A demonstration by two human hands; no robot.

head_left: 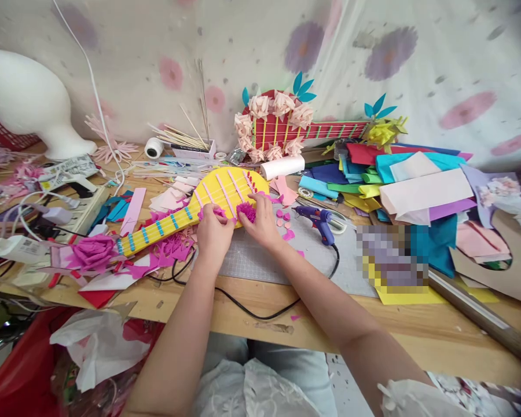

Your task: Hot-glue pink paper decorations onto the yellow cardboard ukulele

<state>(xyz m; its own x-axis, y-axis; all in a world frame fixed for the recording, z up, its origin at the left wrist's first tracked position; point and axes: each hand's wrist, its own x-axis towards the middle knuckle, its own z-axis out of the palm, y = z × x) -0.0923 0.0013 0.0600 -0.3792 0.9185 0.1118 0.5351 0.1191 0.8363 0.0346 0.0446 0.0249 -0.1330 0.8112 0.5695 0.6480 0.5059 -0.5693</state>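
Magenta fringed paper tuft (245, 212), at the near edge of the yellow guitar model's body (219, 188), sits between the right hand's (264, 222) fingers while the left hand (215, 234) pinches a magenta paper piece (218, 212), and seems light, soft, crushable, best held by its base.

Matt paper over scuffed, grained wood
The guitar (208, 188) looks like smooth matt card; the pompom (246, 212), rough fringed paper. The table (173, 307) is wood, scuffed near its edge; the mat (252, 263), matt plastic; the gun (316, 217), smooth plastic; the head (21, 95), smooth matt foam; the bag (98, 341), thin crinkled film.
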